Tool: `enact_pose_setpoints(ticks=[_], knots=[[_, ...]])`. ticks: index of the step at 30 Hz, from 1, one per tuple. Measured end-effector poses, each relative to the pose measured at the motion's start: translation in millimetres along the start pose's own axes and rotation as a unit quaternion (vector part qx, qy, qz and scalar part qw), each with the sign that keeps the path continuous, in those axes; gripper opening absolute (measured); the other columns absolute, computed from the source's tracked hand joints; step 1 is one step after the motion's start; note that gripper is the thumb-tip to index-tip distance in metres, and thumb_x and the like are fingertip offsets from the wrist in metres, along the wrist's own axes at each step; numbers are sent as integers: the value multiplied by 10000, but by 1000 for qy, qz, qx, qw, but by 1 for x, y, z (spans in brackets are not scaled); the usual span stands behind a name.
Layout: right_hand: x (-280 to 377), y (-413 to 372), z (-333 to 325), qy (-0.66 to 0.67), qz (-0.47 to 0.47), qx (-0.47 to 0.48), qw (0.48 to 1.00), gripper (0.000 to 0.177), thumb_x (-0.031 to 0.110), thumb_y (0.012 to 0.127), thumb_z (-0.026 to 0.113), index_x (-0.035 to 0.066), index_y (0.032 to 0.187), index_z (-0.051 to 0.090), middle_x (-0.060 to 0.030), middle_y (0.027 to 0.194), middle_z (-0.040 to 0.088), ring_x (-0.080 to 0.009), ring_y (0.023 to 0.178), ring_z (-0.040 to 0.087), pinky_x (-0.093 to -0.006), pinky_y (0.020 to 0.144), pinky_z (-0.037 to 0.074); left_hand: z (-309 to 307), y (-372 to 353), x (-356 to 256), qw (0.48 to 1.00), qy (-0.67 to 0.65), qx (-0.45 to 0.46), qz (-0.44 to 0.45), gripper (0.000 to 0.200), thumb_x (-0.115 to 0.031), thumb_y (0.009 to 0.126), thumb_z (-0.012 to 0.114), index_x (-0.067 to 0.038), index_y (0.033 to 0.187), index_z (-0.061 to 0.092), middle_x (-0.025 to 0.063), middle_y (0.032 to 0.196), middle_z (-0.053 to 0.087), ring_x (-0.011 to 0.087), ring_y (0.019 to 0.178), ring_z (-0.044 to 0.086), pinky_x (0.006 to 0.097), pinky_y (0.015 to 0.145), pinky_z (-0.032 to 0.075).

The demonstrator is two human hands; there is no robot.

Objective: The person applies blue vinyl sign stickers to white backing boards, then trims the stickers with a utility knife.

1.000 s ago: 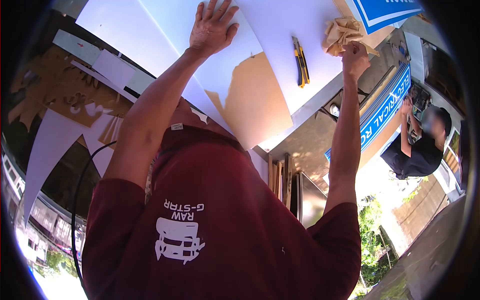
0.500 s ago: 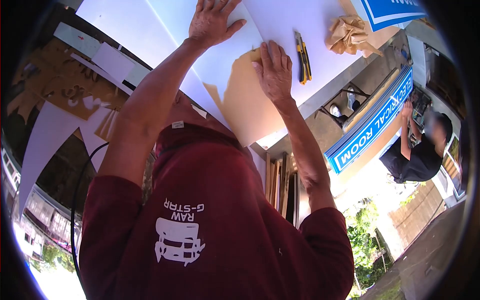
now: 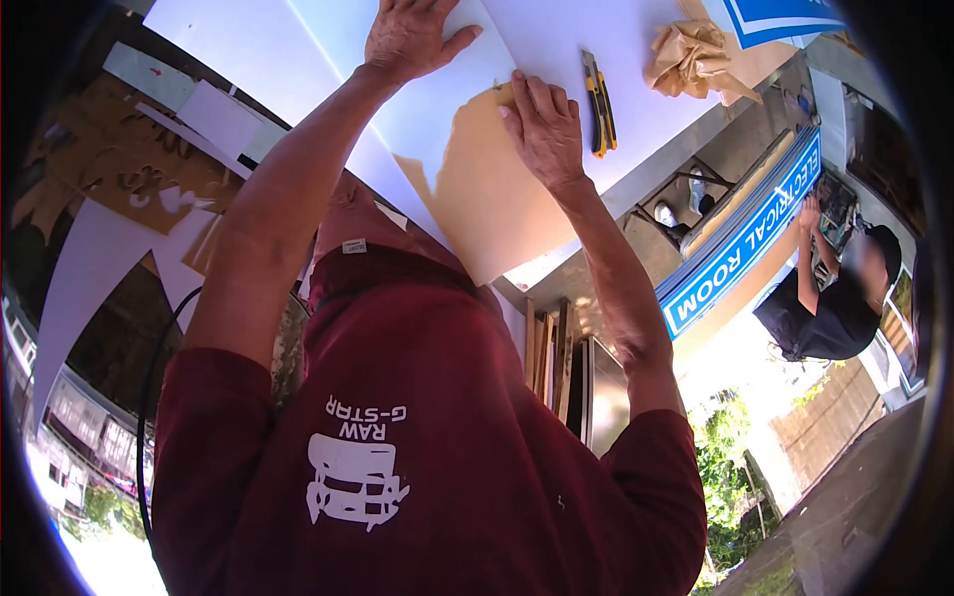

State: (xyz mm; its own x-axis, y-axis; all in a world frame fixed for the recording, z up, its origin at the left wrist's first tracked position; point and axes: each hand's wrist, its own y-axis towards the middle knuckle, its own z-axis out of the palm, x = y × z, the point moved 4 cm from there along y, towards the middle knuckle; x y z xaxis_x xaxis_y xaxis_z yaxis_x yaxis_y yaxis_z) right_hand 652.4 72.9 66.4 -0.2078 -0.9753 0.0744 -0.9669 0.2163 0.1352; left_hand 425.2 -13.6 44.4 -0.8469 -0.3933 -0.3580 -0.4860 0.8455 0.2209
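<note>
My left hand (image 3: pixel 412 38) lies palm down on a white sheet (image 3: pixel 343 30), thumb spread away from the fingers. The top of the frame cuts off its fingertips. Brown paper (image 3: pixel 497 204) with a ragged edge covers the near part of the worktop. My right hand (image 3: pixel 547 129) rests at this paper's far right edge, fingers stretched out and the thumb apart, with nothing visibly gripped. Just right of it, a yellow and black utility knife (image 3: pixel 599 104) lies with its blade end pointing away from me.
Crumpled brown paper (image 3: pixel 688 60) sits right of the knife, near a blue sign (image 3: pixel 780 18). Further right, a person in black (image 3: pixel 830 298) stands by a stack of blue "ELECTRICAL ROOM" signs (image 3: pixel 745 243). Cut-out brown and white scraps (image 3: pixel 149 189) lie on the left.
Both hands have shifted slightly toward the top of the view. The right hand stays at the brown paper's edge, its index finger a little further from the others. The view itself has moved slightly.
</note>
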Motion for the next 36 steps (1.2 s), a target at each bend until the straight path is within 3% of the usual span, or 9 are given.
enact_pose_setpoints(ticks=[5, 11, 12, 18, 24, 27, 36], knots=[[-1, -4, -5, 38, -31, -7, 999, 477, 265, 966, 651, 56, 1390, 582, -60, 1232, 538, -251, 1073, 548, -411, 839, 437, -5, 1, 0, 1000, -9, -6, 4, 692, -491, 964, 630, -57, 1487, 502, 178, 1627, 378, 424, 1549, 228, 596, 1264, 179], [2, 9, -11, 108, 36, -41, 993, 519, 221, 938, 672, 77, 1421, 546, -69, 1249, 552, -266, 1105, 554, -432, 887, 441, -2, -4, -1, 999, -11, -30, 10, 688, -491, 956, 641, -54, 1472, 513, 179, 1617, 387, 426, 1540, 248, 602, 1260, 189], [6, 14, -10, 77, 19, -44, 996, 511, 227, 951, 655, 90, 1431, 544, -54, 1354, 550, -265, 1132, 543, -442, 923, 429, -2, -4, -2, 1000, -13, -26, 9, 688, -492, 956, 641, -53, 1471, 514, 179, 1617, 387, 425, 1538, 251, 603, 1259, 191], [21, -7, 2, -50, -32, -55, 997, 570, 232, 937, 647, 66, 1467, 517, -49, 1479, 553, -228, 1144, 530, -486, 930, 395, 0, -2, 3, 999, 1, -40, 15, 684, -501, 954, 645, -55, 1458, 525, 179, 1606, 404, 424, 1534, 261, 608, 1255, 203], [27, -14, -9, -31, -4, -1, 1000, 636, 242, 923, 656, 10, 1489, 481, -89, 1443, 596, -242, 1126, 525, -473, 938, 380, -1, -3, 0, 999, -4, -32, 14, 691, -508, 953, 644, -64, 1468, 520, 176, 1606, 407, 416, 1537, 259, 596, 1261, 196], [20, 3, -14, 6, -12, -68, 998, 649, 253, 922, 656, 5, 1494, 476, -102, 1433, 608, -244, 1153, 524, -471, 949, 382, 0, -1, 2, 999, 2, -33, 12, 696, -512, 954, 640, -67, 1475, 516, 172, 1612, 401, 411, 1541, 254, 590, 1267, 185], [20, -6, -7, -79, -58, -7, 995, 624, 280, 945, 618, -14, 1480, 486, -111, 1435, 610, -224, 1189, 523, -525, 1005, 335, -1, 1, 1, 1000, 5, -9, 5, 707, -540, 970, 600, -73, 1491, 499, 162, 1632, 375, 398, 1554, 228, 575, 1277, 164]])
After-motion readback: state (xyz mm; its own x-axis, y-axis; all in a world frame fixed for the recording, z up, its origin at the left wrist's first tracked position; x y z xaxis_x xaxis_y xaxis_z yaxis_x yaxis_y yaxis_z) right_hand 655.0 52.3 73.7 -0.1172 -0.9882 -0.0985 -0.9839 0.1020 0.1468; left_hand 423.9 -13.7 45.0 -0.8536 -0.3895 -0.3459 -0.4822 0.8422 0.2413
